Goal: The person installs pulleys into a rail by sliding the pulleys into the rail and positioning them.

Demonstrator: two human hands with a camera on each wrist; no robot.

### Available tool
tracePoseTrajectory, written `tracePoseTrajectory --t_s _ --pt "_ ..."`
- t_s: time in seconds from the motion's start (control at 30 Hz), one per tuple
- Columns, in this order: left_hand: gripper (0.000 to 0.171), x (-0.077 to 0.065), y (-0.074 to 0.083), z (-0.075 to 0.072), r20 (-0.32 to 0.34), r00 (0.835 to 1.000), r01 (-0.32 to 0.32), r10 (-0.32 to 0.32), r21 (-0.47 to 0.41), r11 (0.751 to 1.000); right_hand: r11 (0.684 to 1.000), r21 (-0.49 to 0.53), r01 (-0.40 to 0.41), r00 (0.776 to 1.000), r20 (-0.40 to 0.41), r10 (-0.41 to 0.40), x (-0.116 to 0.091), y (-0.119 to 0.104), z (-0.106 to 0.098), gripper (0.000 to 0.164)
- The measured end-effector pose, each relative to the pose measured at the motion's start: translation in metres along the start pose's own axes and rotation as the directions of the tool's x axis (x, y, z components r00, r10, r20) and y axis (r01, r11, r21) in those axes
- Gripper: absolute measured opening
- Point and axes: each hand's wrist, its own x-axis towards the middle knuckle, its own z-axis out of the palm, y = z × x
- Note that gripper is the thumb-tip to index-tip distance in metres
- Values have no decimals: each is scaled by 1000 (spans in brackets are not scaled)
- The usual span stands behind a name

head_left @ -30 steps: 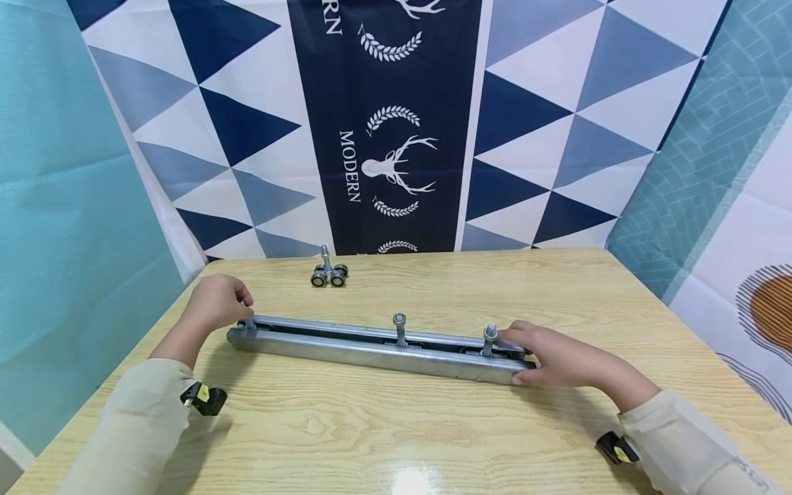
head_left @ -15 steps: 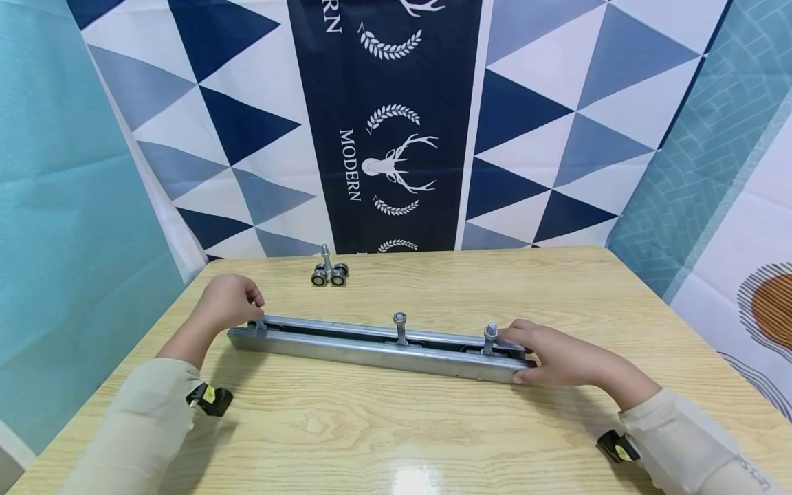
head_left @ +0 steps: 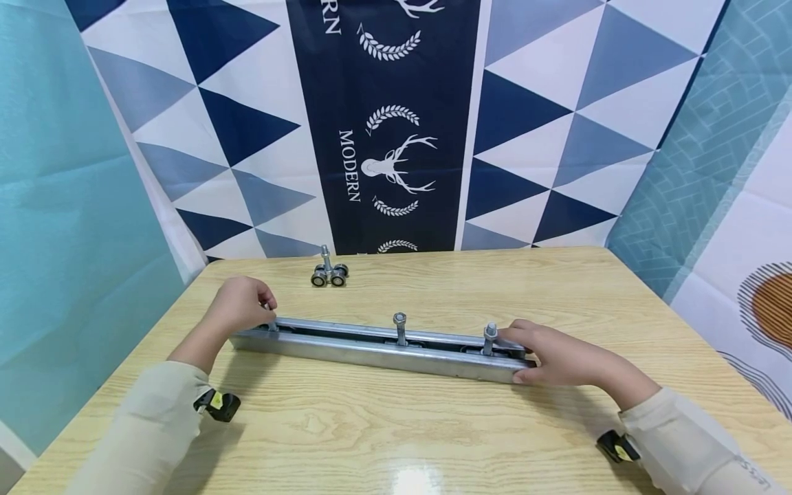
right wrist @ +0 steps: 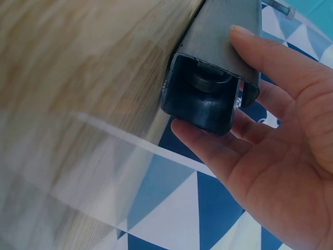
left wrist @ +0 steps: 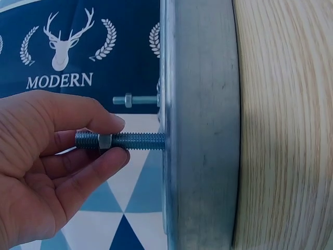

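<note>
A long metal track (head_left: 346, 352) with a slot along its top lies across the table, its bolts standing upright from the slot. Near its left end my left hand (head_left: 238, 302) pinches a threaded bolt (left wrist: 140, 141) by its nut, between thumb and forefinger. My right hand (head_left: 559, 355) grips the right end of the track, thumb on the near side and fingers on the far side. Through the open end a roller (right wrist: 208, 80) shows inside. Two more bolts stand in the slot, a middle bolt (head_left: 400, 329) and a right bolt (head_left: 489, 339) close to my right fingers.
Behind the track, a loose roller trolley (head_left: 329, 271) with several wheels and an upright bolt stands on the wooden table (head_left: 371, 426). A patterned cloth (head_left: 396, 137) hangs along the table's back edge, with a teal sheet (head_left: 80, 172) on the left.
My left hand has slid to the right along the track, with the pinched bolt moving in the slot. The right hand, the track and the other two bolts have stayed put.
</note>
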Motion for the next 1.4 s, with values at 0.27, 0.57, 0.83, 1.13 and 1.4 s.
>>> tracePoseTrajectory --t_s 0.27,0.57,0.83,1.13,1.4 --pt "4 0 9 5 -5 1000 -25 25 -15 1000 1000 1 1 1000 1 -1 0 -1 -1 59" --pt "8 0 18 9 -11 999 -48 48 -24 999 1000 5 -3 1000 0 3 0 -1 0 59" --pt "6 2 21 11 -7 998 -58 57 -6 998 1000 4 -3 1000 -2 3 0 -1 0 60" --pt "6 2 28 13 -5 998 -70 70 -18 997 1000 3 -4 1000 -6 4 -1 -2 0 59" --pt "8 2 33 16 -3 997 -80 80 -36 996 1000 -4 -1 1000 -8 1 -1 -2 0 60"
